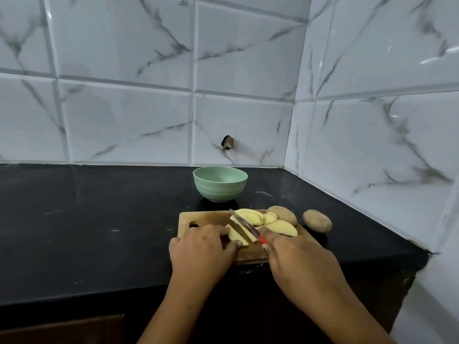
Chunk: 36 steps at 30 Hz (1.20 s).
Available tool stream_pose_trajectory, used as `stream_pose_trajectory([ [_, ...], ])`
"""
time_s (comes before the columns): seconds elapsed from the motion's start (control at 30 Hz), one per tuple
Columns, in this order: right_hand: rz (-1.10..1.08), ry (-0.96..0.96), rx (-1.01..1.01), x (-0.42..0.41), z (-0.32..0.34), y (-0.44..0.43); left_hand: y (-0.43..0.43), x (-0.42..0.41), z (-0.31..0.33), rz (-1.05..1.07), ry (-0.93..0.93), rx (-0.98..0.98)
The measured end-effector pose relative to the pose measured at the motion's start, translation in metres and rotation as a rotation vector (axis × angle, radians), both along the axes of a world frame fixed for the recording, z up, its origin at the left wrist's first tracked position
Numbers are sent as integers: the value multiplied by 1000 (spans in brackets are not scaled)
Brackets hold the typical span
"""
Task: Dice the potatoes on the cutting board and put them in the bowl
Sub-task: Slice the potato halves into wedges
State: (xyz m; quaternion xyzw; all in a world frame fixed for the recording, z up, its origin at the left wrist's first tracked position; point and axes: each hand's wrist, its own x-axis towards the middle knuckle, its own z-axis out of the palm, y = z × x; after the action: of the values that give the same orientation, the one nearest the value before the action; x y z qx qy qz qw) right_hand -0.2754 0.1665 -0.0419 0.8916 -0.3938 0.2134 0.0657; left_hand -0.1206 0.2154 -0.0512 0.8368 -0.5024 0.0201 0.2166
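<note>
Now, in the head view, the left hand (pixel 202 247) pinches a potato slice (pixel 236 236) flat on the cutting board (pixel 206 218); the right hand (pixel 295 256) grips the knife (pixel 244 225), blade lying diagonally across it. The bowl (pixel 220 184) stands just beyond the board's far edge, nearer the left hand.

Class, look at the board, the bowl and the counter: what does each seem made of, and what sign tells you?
Board: likely wood, matt brown with stained, worn patches. Bowl: probably plastic or a similar composite, pale green, matt, ridged; ceramic is possible. Counter: seemingly polished black stone, faintly reflecting the wall.
</note>
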Motion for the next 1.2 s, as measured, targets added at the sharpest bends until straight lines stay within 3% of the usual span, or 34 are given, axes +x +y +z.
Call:
stream_pose_trajectory([
  [0.27,47,61,62,11,-13,2,-3,1,-3,7,-20,4],
  [0.53,-10,249,46,40,-8,-2,-6,4,-3,-13,-24,27],
  [0.9,65,273,27,3,-8,25,-7,4,0,-1,-48,60],
  [1.0,26,202,44,0,-4,22,-6,2,-1,1,-48,44],
  [1.07,38,76,202,-2,3,8,-4,0,-5,7,-56,18],
  [1.2,144,-290,777,-15,10,-14,0,-3,-10,5,-89,-6],
])
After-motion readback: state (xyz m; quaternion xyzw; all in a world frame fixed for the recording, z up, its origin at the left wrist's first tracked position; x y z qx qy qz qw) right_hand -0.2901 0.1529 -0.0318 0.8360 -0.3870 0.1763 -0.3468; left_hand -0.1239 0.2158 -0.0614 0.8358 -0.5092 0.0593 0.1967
